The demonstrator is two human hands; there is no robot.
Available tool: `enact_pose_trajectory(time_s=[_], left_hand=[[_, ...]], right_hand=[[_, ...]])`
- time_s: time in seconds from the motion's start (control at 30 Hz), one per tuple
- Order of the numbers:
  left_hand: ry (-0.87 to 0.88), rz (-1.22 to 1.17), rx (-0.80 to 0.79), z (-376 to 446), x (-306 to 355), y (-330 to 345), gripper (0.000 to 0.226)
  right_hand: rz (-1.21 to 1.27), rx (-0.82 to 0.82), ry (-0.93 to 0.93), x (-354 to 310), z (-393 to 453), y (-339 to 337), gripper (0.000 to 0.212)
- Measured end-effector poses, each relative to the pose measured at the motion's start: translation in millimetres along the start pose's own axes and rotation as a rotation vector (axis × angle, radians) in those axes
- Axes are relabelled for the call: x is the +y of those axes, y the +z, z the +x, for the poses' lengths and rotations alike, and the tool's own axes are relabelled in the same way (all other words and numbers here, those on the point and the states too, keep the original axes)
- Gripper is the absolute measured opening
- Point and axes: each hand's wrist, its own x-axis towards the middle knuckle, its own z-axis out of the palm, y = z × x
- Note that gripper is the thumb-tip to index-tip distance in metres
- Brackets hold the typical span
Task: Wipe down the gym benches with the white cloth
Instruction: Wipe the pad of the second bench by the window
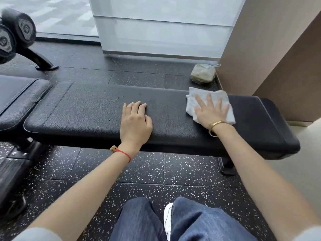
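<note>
Two hands lay on one long black bench (pixel 90 108), whose pad ran from the left edge of view to its rounded right end. To wipe it well, I judged the sweep should travel the pad's full length with flat, even pressure, overlapping passes from far edge to near edge and catching the stitched seams. Speckled black rubber floor (pixel 139 171) lay beneath, a tan wall (pixel 260 40) stood right, and dumbbells (pixel 15 32) sat on a rack at upper left. A second bench pad (pixel 15 94) adjoined at left. The right hand (pixel 211 112), fingers spread flat, pressed the white cloth (pixel 196 100) near the pad's right end; the left hand (pixel 135 119), fingers bent at the knuckles and holding nothing, rested mid-pad, bracing.
</note>
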Motion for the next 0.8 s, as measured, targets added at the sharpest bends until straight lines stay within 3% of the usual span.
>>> enact_pose_trajectory(time_s=[0.1, 0.2, 0.3, 0.4, 0.47, 0.7, 0.8], left_hand=[[-0.004, -0.008, 0.004, -1, 0, 1, 0.045], [0.000, -0.016, 0.002, -1, -1, 2, 0.045], [0.006, -0.014, -0.002, -2, -2, 1, 0.045], [0.009, -0.014, -0.009, -3, -1, 0, 0.046], [0.014, -0.010, -0.011, -3, 0, 0, 0.046], [0.023, 0.043, -0.036, 1, 10, -2, 0.044], [0.073, 0.002, -0.022, 3, 32, -2, 0.045]], right_hand=[[-0.061, 0.068, -0.273, -44, -36, 23, 0.055], [-0.050, 0.102, -0.468, -39, -75, 38, 0.052], [-0.037, 0.098, -0.400, 5, -70, 32, 0.050], [-0.017, 0.059, -0.095, 43, -40, 14, 0.052], [-0.006, 0.040, 0.014, 43, -28, 7, 0.052], [-0.036, 0.123, -0.349, 18, -86, 33, 0.052], [-0.010, 0.144, -0.319, 54, -98, 35, 0.049]])
